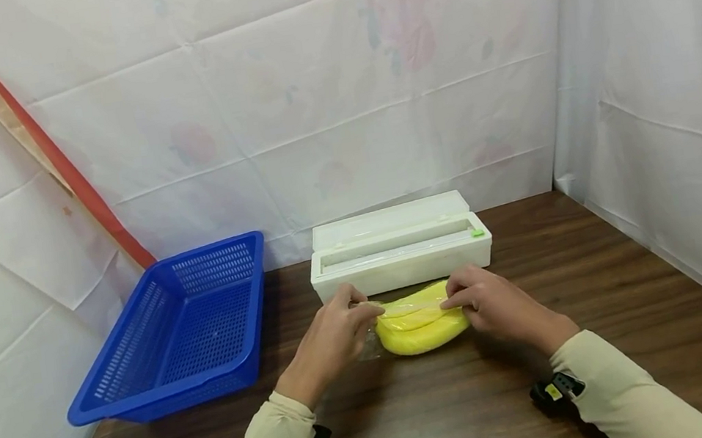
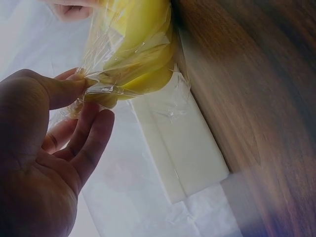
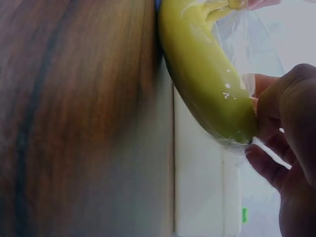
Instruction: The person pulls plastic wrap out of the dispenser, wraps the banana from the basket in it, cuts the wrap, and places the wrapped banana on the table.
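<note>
A bunch of yellow bananas point(image 1: 421, 337) lies on the table in front of me, covered in clear plastic wrap point(image 2: 111, 90). At its left end, my left hand point(image 1: 332, 336) pinches gathered wrap between thumb and index finger, close to the banana stems. My right hand point(image 1: 502, 305) pinches the wrap along the top right of the bunch. In the right wrist view, the film lies tight and shiny over the rounded outer banana point(image 3: 202, 69), and the right fingertips sit right at its end.
Just behind the bananas stands a white wrap dispenser box point(image 1: 404, 271), its lid point(image 1: 391, 218) raised and a green slider point(image 1: 477, 233) at its right end. A blue slotted basket point(image 1: 253, 335) stands on the left. White cloth walls point(image 1: 323, 104) enclose the wooden table point(image 1: 598, 275).
</note>
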Demonstrator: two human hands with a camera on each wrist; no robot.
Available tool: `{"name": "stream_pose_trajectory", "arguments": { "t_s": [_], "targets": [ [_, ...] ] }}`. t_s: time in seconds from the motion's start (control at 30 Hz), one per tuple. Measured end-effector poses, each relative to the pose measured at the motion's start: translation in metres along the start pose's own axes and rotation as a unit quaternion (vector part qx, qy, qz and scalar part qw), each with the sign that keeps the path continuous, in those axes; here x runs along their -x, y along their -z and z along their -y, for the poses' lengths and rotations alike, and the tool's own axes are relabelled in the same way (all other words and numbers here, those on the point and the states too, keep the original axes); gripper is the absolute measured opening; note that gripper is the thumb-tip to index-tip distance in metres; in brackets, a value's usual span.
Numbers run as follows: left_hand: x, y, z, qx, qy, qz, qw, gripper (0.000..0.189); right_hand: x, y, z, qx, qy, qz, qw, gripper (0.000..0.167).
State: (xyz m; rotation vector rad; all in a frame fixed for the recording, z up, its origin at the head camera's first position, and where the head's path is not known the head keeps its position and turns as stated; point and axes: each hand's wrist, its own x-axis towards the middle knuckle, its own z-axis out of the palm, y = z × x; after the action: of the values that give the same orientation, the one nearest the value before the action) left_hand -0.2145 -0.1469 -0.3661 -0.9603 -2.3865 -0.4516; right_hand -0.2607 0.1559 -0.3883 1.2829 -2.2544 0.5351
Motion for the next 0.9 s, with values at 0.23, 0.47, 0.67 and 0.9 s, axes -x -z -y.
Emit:
{"name": "stream_pose_trajectory", "arguments": {
  "t_s": [0.23,0.47,0.67,0.9],
  "targets": [
    [-0.0003,-0.0015,-0.0009,0.018,0.010,-0.029,0.9994,0.020,-0.0003,0.0059,0.0056,0.022,-0.049,0.060,0.9967,0.018],
    [0.0035,-0.0058,-0.0006,0.064,0.048,-0.060,0.9950,0.014,0.0042,0.0004,0.0057,0.028,-0.067,0.073,0.9947,0.025],
    [0.0068,-0.0053,0.0015,0.066,0.074,-0.054,0.9936,0.016,0.0075,0.0006,0.0064,-0.018,-0.089,0.090,0.9918,0.031],
    [0.0090,-0.0051,0.0036,0.099,0.070,-0.030,0.9922,0.022,0.0077,-0.0011,0.0061,-0.052,-0.101,0.114,0.9870,0.029]
  ]
}}
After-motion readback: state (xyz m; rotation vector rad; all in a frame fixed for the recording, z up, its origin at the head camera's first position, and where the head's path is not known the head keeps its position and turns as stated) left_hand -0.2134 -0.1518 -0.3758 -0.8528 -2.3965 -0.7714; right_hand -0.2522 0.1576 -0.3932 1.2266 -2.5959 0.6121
